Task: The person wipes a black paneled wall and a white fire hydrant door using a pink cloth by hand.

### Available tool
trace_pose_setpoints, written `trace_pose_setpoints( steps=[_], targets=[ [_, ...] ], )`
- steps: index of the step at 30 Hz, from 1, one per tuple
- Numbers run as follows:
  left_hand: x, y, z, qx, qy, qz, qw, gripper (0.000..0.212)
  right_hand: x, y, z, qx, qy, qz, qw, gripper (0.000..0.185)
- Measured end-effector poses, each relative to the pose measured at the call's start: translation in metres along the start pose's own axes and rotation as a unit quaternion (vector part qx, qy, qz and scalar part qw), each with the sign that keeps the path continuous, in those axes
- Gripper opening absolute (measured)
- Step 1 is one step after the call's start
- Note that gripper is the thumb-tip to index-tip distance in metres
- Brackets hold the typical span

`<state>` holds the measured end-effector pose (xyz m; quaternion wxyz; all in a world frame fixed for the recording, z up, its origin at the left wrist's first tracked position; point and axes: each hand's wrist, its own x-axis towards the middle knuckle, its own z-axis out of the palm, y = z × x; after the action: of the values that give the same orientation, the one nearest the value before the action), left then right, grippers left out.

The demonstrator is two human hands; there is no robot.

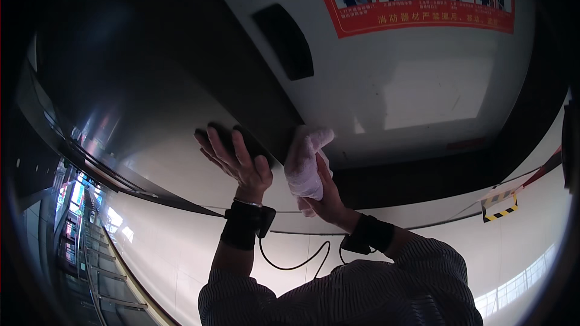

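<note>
My right hand [327, 197] grips a folded pale pink cloth [304, 170]. The cloth presses against the lower part of a dark frame [253, 113], by the corner of a pale fire-hydrant cabinet door [353, 81]. To the left, my left hand [242, 167] has its fingers spread and holds nothing. Its fingertips lie at a dark glossy panel [149, 99], where their dark reflections show; whether they touch it I cannot tell. Black bands with small devices circle both wrists.
On the door are a dark recessed handle [286, 40] and a red instruction sticker [421, 0]. Thin black cables [294, 268] hang between the wrist devices. A yellow-and-black striped sign [500, 208] is at right. At lower left runs a railing [120, 301] beside the pale floor [190, 276].
</note>
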<state>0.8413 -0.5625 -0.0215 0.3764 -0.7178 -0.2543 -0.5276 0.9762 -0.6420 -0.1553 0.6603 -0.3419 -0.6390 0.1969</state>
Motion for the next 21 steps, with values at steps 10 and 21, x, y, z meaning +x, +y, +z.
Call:
trace_pose_setpoints(
  steps=[10, 21],
  targets=[
    [-0.016, -0.003, 0.005, -0.063, 0.014, -0.042, 0.997, 0.061, 0.176, -0.094, -0.014, -0.018, -0.030, -0.351, 0.936, 0.080],
    [-0.022, -0.008, -0.001, -0.039, -0.032, -0.048, 0.998, 0.057, 0.268, -0.180, -0.013, -0.097, 0.009, -0.358, 0.928, 0.055]
  ],
)
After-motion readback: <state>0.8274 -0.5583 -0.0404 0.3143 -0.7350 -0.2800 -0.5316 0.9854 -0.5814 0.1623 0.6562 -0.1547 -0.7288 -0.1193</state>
